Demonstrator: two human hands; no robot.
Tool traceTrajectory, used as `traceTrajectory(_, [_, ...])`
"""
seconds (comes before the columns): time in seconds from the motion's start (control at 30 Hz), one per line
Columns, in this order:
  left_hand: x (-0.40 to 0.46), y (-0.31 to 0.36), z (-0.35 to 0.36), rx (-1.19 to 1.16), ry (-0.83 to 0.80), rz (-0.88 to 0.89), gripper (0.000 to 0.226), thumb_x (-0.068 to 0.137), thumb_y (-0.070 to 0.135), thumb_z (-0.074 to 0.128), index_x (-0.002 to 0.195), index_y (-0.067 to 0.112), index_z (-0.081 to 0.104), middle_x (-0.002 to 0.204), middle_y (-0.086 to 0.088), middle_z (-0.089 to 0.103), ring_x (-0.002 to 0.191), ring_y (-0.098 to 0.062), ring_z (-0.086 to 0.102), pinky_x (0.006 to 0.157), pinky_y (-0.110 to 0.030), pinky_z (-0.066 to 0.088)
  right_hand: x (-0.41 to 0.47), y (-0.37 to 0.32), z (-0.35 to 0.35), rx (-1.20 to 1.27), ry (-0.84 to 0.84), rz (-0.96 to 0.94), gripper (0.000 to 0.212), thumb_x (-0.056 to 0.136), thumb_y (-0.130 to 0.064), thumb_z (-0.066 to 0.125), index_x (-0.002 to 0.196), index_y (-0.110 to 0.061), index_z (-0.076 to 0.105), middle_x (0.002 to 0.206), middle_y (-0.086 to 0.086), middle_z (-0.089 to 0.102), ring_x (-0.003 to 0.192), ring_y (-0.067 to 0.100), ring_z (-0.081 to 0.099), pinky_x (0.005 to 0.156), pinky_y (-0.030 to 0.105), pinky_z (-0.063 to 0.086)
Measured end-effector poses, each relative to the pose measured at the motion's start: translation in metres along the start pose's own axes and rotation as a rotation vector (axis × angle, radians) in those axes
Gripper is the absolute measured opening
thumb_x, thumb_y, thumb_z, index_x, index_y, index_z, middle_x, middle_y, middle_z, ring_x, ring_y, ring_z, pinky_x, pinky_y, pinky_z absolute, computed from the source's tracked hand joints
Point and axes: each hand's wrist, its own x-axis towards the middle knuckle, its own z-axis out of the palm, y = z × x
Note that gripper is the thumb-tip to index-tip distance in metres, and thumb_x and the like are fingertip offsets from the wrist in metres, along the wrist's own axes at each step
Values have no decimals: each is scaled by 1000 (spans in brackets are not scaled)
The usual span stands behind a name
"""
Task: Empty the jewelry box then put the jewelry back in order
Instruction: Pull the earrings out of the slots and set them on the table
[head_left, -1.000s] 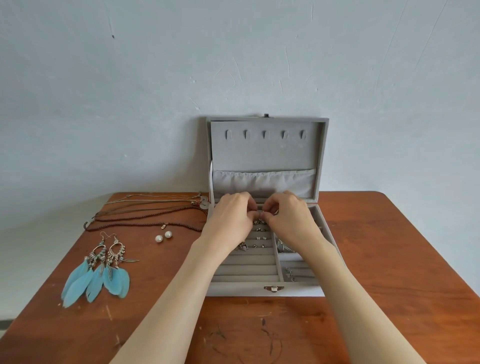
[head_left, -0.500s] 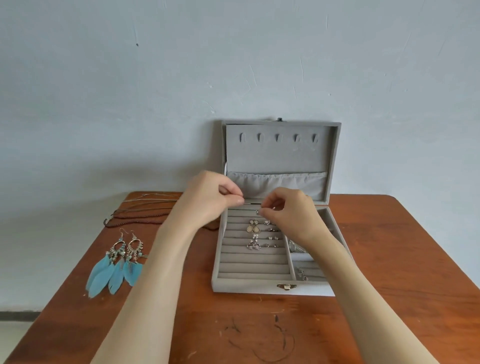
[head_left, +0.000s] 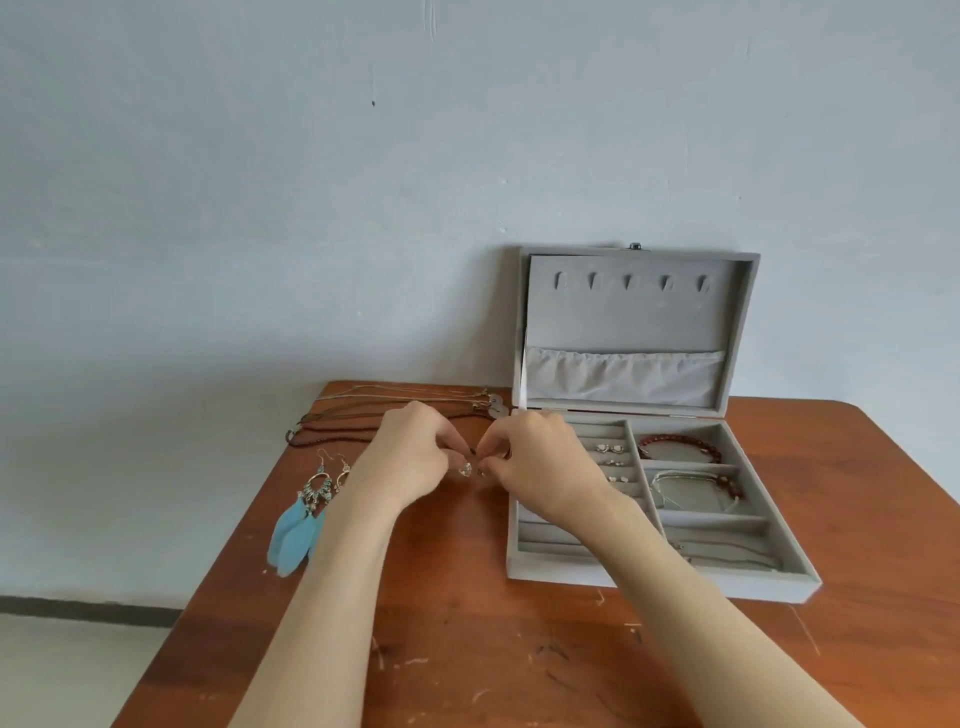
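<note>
A wooden table (head_left: 519, 649) stands against a pale wall. On its right part is the grey jewelry box (head_left: 660, 582), with the lid (head_left: 634, 312) upright against the wall. The box is not empty yet: a red bracelet (head_left: 680, 448) lies in the top right compartment, a thin bangle with red beads (head_left: 696, 488) in the one below, a fine chain (head_left: 727, 553) in the lowest, and some small studs (head_left: 610, 448) sit in the ring slots.

To the left of the box, both hands are over the bare wood. The left hand (head_left: 410, 462) and the right hand (head_left: 540, 467) are close together, fingertips nearly touching, and each one pinches a tiny earring (head_left: 466, 469). The earrings are just above the table or touching it; the view does not show which.

Such earrings are probably very light, hard and smooth, so they slip and roll easily. A pinch with thumb and forefinger on the body of the piece seems the safe hold, and they should be put down gently, not dropped.

Along the back edge lie the necklaces (head_left: 395, 410), long and soft, which can tangle. The blue feather earrings (head_left: 301, 519) lie near the left edge, partly behind the left forearm. These feathers look delicate, and the arm could brush them. Between the hands and the box nothing stands in the way.
</note>
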Motion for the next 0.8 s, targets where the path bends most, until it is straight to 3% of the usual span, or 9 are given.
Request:
traceTrajectory(0.13, [3, 1, 8, 27, 18, -6, 14, 84, 14, 65, 84, 25, 73, 80, 3, 60, 72, -9, 52, 68, -24, 39, 2, 1, 1, -89, -17, 1, 14, 82, -18, 62, 90, -21, 73, 97, 3, 69, 104, 21, 51, 86, 28, 38])
traceTrajectory(0.27, [4, 1, 10, 59, 20, -29, 13, 85, 15, 64, 86, 24, 73, 98, -2, 67, 98, -22, 56, 82, -29, 42, 3, 1, 6, -117, -9, 21, 16, 83, -20, 61, 93, -23, 73, 108, 4, 60, 111, 22, 44, 90, 29, 31])
traceTrajectory(0.33, [4, 2, 12, 83, 32, -39, 13, 86, 16, 63, 88, 25, 73, 101, -1, 67, 104, -22, 53, 87, -30, 37, 4, 2, 8, -126, 9, 35, 17, 84, -19, 59, 93, -22, 73, 109, 5, 56, 111, 23, 44, 91, 30, 31])
traceTrajectory(0.5, [4, 2, 12, 126, 51, -41, 15, 88, 15, 60, 89, 25, 71, 102, 1, 67, 105, -20, 52, 84, -27, 27, 4, 2, 10, -162, 32, 54, 19, 86, -19, 56, 97, -21, 71, 110, 4, 55, 110, 24, 44, 91, 31, 32])
traceTrajectory(0.8, [6, 2, 11, 163, 41, 6, 13, 88, 19, 60, 93, 26, 70, 106, 0, 65, 110, -22, 49, 92, -33, 30, 3, 5, 9, -94, 46, 41, 20, 87, -17, 55, 100, -20, 70, 104, 2, 56, 104, 22, 49, 90, 30, 35])
